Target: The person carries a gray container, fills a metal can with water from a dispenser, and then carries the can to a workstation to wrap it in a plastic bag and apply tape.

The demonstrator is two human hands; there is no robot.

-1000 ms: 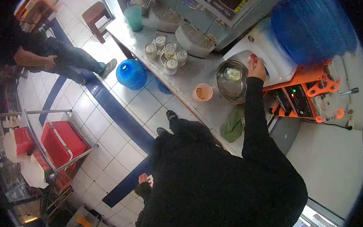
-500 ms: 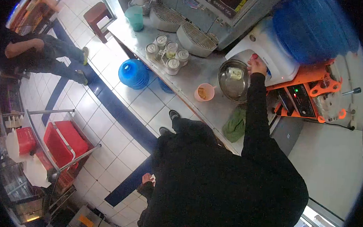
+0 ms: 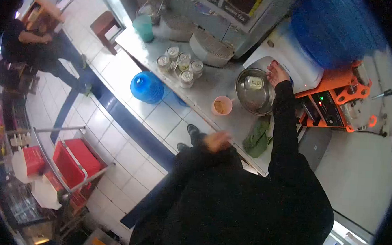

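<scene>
My right hand (image 3: 277, 74) is at the front of the white water dispenser (image 3: 265, 59), just above the rim of a metal bowl (image 3: 268, 110). Its fingers are stretched out and hold nothing I can see. In the bowl lies a can (image 3: 253, 83) on its side. My left hand (image 3: 217, 142), smeared by motion, hovers by the counter's front edge, below a pink cup (image 3: 222, 105) with something yellowish-brown inside. Its fingers cannot be made out. A green cloth (image 3: 256, 139) lies on the counter beside my right sleeve.
Several cans (image 3: 184, 61) stand grouped on the metal counter (image 3: 207, 85), near a teal cup (image 3: 143, 28). An orange machine (image 3: 329, 108) sits right of the dispenser. Blue water bottles (image 3: 147, 87) stand on the floor. Another person (image 3: 43, 46) is at the far left, near a red-binned cart (image 3: 74, 160).
My left hand has risen from my side toward the counter edge. The fingers of my right hand have loosened and straightened at the dispenser. The other person's arms and legs have shifted.
</scene>
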